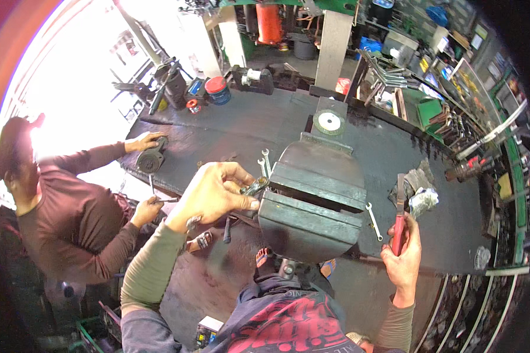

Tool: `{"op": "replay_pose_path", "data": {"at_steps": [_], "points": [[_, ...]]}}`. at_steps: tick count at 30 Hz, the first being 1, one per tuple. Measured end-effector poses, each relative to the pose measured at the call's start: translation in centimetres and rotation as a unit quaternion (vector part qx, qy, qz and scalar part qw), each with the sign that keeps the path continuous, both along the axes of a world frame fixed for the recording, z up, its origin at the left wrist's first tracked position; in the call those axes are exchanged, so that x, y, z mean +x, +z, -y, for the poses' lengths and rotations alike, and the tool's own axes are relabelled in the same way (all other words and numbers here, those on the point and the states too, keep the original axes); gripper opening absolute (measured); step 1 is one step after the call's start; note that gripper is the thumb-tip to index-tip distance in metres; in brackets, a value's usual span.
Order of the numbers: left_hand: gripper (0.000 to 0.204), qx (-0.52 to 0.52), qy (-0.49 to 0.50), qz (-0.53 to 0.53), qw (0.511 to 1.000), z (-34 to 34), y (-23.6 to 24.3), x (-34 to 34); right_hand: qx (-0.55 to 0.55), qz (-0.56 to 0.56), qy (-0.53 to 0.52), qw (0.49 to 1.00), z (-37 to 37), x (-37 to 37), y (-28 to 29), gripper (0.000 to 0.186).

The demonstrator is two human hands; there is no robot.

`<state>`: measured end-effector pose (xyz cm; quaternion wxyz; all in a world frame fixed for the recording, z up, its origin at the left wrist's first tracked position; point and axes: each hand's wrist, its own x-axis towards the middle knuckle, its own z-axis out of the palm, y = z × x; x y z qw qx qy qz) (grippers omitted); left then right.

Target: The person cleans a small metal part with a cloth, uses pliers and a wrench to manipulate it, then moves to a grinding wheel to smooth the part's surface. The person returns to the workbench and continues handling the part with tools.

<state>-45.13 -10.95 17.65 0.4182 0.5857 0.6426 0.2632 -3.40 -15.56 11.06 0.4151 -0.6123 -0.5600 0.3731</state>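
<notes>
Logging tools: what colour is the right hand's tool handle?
The handle is red, in the head view.

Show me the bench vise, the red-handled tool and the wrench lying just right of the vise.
Bench vise (310, 216): head view, near jaw's top.
Red-handled tool (399, 228): head view, red handle.
Wrench (374, 222): head view, middle of its shank.

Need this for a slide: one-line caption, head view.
Left hand holds a small metal part beside the vise; right hand holds a red-handled tool.
</notes>
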Motion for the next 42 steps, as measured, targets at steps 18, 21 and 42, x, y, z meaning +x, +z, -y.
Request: {"op": "replay_pose_path", "data": {"at_steps": [18,21,42], "points": [[0.045,-0.036,-0.389,-0.029,0.920,-10.0,0.0,-3.8,0.140,0.269,0.111,0.946,2.1,-14.5,7.2,0.068],[0.045,-0.019,-0.431,-0.030,0.902,-11.1,-0.2,-3.6,0.156,0.307,0.124,0.931,1.5,-15.9,7.1,0.069],[0.034,-0.094,-0.315,0.064,0.942,-9.9,0.4,-3.1,0.034,0.213,0.010,0.976,3.3,-19.6,5.8,0.073]]}}
